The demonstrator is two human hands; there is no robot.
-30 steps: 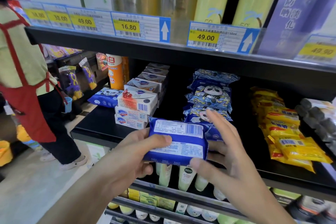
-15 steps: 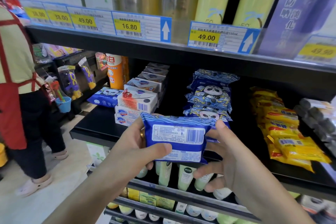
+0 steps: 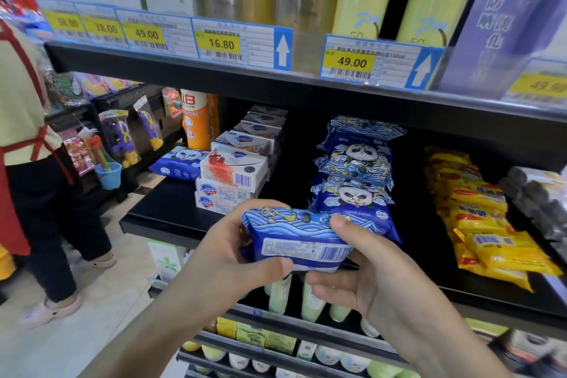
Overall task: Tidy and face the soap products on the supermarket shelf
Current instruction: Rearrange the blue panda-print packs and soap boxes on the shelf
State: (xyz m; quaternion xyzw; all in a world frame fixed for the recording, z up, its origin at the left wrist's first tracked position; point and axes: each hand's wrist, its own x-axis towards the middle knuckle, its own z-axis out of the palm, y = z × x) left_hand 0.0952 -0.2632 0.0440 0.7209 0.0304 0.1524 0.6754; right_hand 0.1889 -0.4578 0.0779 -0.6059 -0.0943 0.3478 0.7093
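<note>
Black shelf [image 3: 171, 218] spanning the view, front edge just beyond both hands. Above the hands, an upper shelf edge carrying price tags [image 3: 242, 44], tall rolls standing on top. Far off to the left of the left hand, a person in a red apron [image 3: 18, 144] on the aisle floor.

Directly behind the hands, a stack of blue panda-print soap packs [image 3: 354, 163], faces forward, running back into the shelf. Right of the right hand, a row of yellow soap packs [image 3: 487, 224] lying overlapped, grey wrapped items beyond them at the frame edge. Up and left of the left hand, a pile of white boxed soaps [image 3: 233, 175], top box skewed against the ones beneath; further left, one blue panda pack [image 3: 179, 163] lying apart and flat; behind it, an orange bottle [image 3: 196, 123] upright.

Between both hands, just in front of the shelf edge, a single blue soap pack [image 3: 297, 239], tilted, barcode label toward the camera. Left hand [image 3: 227, 258] curled around the pack's left end, thumb pressed along the lower front. Right hand [image 3: 368, 273] gripping the right end, thumb on top, fingers curled under.

Below the hands, pale green bottles [image 3: 280, 294] on the lower shelf.
</note>
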